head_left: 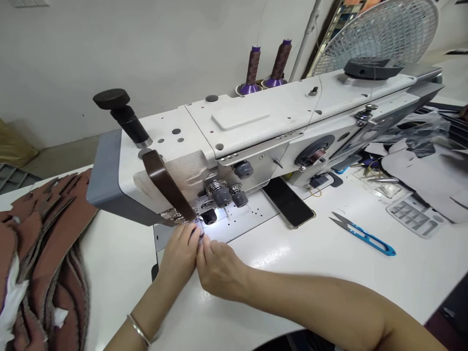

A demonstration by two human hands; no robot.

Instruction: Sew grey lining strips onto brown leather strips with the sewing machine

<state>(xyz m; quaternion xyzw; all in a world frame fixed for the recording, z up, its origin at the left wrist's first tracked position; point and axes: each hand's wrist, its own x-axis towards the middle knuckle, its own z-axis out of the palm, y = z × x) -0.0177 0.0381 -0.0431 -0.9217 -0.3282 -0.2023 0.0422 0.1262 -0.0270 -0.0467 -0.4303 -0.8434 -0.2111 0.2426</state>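
Left hand (183, 247), right hand (222, 267): fingers curled at small dark piece (202, 236), just below sewing-machine head (175, 168); grip hidden, cannot tell. Risk: fingertip puncture if either strays under head; skewed piece if pull uneven.

Head-worn cam above table (310, 253), fwd/down view, near hands (221, 268), w/ sewing mach. (252, 117) ahead
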